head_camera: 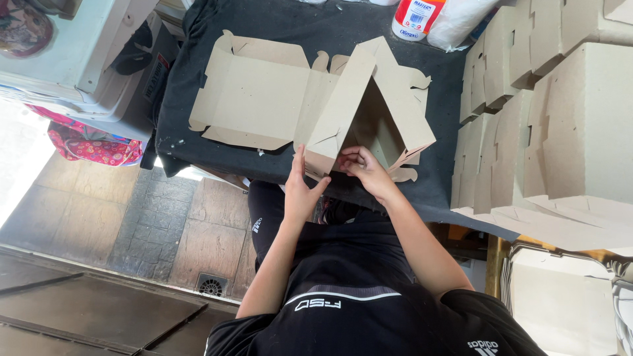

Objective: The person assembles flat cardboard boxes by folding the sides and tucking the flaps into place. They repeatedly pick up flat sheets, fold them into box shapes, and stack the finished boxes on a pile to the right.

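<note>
While the left hand (300, 191) presses flat against the half-folded cardboard box (369, 118) to steady it, the right hand (366, 168) pinches its near corner flap, beside the stacked boxes (554, 105)

views: one, head-worn | position: above the counter (297, 26), close over the person's arms | facing: straight down, counter edge toward the picture's top, floor (151, 224) left of the counter | overlap: none, single view
</note>
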